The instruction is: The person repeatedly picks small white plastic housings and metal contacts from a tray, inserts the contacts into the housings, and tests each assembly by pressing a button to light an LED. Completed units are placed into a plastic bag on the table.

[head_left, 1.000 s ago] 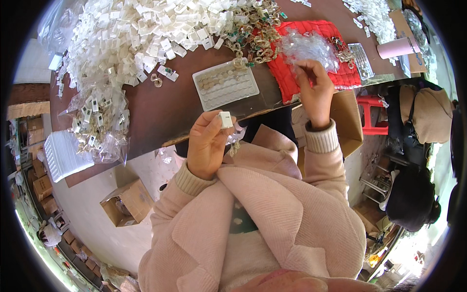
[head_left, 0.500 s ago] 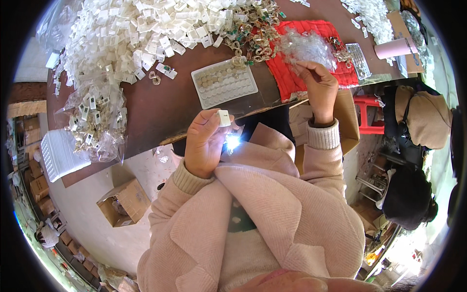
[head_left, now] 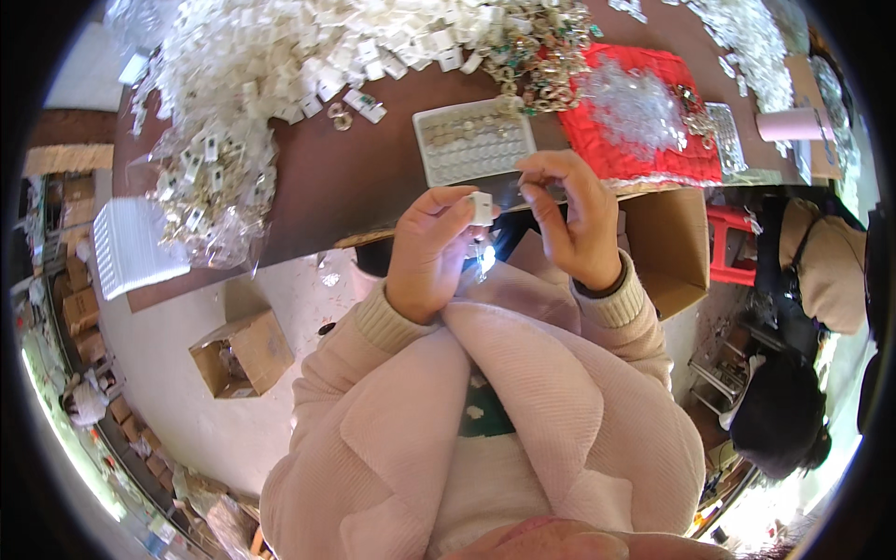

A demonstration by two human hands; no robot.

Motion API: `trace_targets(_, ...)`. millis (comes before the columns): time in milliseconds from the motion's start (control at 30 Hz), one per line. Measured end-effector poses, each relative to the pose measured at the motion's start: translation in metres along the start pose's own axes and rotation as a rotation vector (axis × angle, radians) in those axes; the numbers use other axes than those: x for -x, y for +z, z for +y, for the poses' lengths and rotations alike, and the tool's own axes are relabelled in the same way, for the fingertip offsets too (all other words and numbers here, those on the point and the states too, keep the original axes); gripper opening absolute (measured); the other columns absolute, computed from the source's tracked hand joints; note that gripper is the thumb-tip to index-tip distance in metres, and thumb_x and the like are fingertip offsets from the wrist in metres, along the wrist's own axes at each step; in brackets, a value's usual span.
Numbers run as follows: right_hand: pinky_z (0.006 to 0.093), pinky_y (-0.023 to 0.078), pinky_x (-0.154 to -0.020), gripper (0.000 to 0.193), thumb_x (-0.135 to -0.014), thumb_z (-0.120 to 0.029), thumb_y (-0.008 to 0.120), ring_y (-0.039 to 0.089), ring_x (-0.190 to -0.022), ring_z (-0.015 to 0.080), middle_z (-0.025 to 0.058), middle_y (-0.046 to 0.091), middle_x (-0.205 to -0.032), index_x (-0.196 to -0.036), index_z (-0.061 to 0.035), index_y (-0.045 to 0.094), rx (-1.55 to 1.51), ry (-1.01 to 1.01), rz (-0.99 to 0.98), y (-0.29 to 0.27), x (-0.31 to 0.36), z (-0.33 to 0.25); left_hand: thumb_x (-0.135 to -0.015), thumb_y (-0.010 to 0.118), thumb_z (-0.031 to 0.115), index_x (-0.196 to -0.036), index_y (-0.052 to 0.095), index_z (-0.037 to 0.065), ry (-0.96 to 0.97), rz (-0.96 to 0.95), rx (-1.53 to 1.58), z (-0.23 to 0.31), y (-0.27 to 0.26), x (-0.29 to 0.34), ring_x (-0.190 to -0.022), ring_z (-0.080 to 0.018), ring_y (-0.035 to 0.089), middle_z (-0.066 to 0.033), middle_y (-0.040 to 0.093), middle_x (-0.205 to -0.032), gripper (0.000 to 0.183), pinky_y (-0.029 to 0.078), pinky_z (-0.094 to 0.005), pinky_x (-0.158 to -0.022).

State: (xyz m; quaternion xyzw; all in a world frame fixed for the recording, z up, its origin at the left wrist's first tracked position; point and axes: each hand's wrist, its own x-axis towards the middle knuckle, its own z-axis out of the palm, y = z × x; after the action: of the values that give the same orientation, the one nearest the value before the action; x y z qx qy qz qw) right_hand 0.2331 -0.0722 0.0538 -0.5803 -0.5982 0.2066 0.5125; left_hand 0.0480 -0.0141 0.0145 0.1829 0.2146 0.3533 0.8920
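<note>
- Leftmost on the brown surface [head_left: 327, 177], a clear bag [head_left: 224, 201] holds pieces; the big white heap [head_left: 308, 56] beside it suggests plenty left.
- Your left hand [head_left: 429, 247] keeps its grip clamped on one white block [head_left: 482, 208], seemingly unfinished.
- Beyond, the tray [head_left: 457, 171] looks part-filled.
- Your right hand's [head_left: 574, 219] grip nearly closes; you cannot tell on what.

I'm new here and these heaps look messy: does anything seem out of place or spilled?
Possibly: a shiny, clear scrap lies on the floor, left of the left hand, as if dropped. On the table, nothing looks clearly damaged; the white pieces simply lie heaped.
</note>
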Motion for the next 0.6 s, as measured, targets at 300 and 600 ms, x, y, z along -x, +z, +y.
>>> trace_targets(300, 0.0394, 0.053, -0.071, 0.032, -0.083, 0.009, 0.060, 0.064, -0.079, 0.0345, 0.0159, 0.065, -0.094, -0.114, 0.0000, 0.058, 0.103, -0.211, -0.155, 0.017, -0.011, -0.021, -0.095, 0.069, 0.008, -0.110, 0.066, 0.000, 0.072, 0.011, -0.025, 0.009, 0.003, 0.006, -0.087, -0.0120, 0.066, -0.0069, 0.071, -0.101, 0.017, 0.054, -0.0254, -0.078)
trace_targets(600, 0.0386, 0.053, -0.070, 0.041, -0.076, 0.008, 0.064, 0.064, -0.081, 0.0327, 0.0149, 0.065, -0.093, -0.116, -0.0003, 0.059, 0.230, -0.286, -0.332, 0.011, -0.018, -0.033, -0.092, 0.072, 0.004, -0.108, 0.067, -0.001, 0.147, 0.051, -0.194, 0.015, 0.000, 0.009, -0.085, -0.0108, 0.066, -0.0068, 0.072, -0.099, 0.018, 0.053, -0.0244, -0.078)
